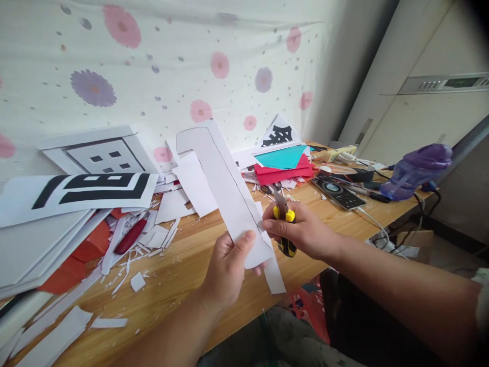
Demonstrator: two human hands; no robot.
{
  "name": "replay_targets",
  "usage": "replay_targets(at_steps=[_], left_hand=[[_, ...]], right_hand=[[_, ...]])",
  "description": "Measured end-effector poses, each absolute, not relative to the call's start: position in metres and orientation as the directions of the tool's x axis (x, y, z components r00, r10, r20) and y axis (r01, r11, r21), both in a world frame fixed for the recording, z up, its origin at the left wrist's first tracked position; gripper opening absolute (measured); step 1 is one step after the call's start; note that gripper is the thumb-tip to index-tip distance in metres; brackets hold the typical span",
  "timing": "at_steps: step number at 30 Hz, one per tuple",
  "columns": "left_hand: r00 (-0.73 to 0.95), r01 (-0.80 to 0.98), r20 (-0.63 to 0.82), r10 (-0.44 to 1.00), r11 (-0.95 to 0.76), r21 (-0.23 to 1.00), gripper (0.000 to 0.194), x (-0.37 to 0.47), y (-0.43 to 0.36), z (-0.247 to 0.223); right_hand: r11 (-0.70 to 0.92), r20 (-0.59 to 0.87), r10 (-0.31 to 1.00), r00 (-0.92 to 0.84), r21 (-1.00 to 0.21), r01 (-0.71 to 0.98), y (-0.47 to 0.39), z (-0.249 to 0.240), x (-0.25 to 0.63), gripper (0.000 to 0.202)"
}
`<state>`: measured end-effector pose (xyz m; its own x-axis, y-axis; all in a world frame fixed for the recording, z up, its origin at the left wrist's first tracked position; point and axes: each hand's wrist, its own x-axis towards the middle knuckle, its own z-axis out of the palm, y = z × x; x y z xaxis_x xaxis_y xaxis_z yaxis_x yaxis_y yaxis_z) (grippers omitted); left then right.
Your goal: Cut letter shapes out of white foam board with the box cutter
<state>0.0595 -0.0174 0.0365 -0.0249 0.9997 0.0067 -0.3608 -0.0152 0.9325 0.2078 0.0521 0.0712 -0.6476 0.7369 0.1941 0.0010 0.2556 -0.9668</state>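
Note:
My left hand [231, 260] grips the lower end of a long white paper piece [225, 178], thumb on its front face. A thin dark line runs along the piece, which has a hooked top on the left and is tilted above the table. In my right hand [305, 229] is a yellow and black utility knife [287, 239], its blade pointing up and away from me. The fingertips of that hand are at the right edge of the paper. A narrow white paper strip [275, 278] hangs down behind the left hand's fingers.
A wooden table [183, 285] holds paper scraps [156, 237], a dark red handled tool [130, 237] and printed black-and-white sheets [95, 188]. Farther back lie red paper [284, 173], teal paper [282, 157] and scissors [267, 189]. At right are a phone [338, 193] and a purple bottle [416, 171].

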Motion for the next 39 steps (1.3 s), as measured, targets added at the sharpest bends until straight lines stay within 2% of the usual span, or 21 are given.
replay_targets(at_steps=[5,8,12,15,21,26,31,39], left_hand=[[-0.067,-0.522,-0.009,0.998,-0.028,0.853,0.019,0.058,-0.013,0.043],[-0.087,-0.592,-0.037,0.996,-0.022,0.806,0.016,0.057,-0.011,0.05],[-0.085,-0.651,-0.054,0.995,-0.015,0.759,0.011,0.056,-0.011,0.051],[-0.066,-0.656,-0.071,0.995,0.01,0.755,0.012,0.056,-0.011,0.048],[-0.061,-0.647,-0.088,0.994,0.027,0.762,0.015,0.055,-0.014,0.044],[-0.02,-0.623,-0.064,0.998,0.038,0.781,0.019,0.057,-0.019,0.048],[-0.01,-0.625,-0.088,0.996,0.062,0.778,0.021,0.058,-0.023,0.05],[0.011,-0.68,-0.064,0.998,0.055,0.731,0.017,0.058,-0.023,0.046]], right_hand=[[0.257,0.19,0.676,-0.712,-0.966,-0.014,0.055,0.07,0.209,0.02],[0.401,0.229,0.648,-0.726,-0.913,0.07,0.058,0.066,0.214,0.017],[0.743,0.302,0.496,-0.814,-0.633,0.218,0.058,0.06,0.217,0.002],[0.842,0.318,0.414,-0.853,-0.489,0.227,0.055,0.056,0.215,0.01],[0.909,0.376,0.334,-0.864,-0.37,0.19,0.051,0.056,0.208,0.011],[0.912,0.386,0.342,-0.857,-0.355,0.205,0.05,0.055,0.203,0.002],[0.916,0.417,0.365,-0.832,-0.321,0.241,0.049,0.052,0.201,0.014],[0.914,0.473,0.39,-0.79,-0.298,0.273,0.05,0.043,0.198,0.005]])
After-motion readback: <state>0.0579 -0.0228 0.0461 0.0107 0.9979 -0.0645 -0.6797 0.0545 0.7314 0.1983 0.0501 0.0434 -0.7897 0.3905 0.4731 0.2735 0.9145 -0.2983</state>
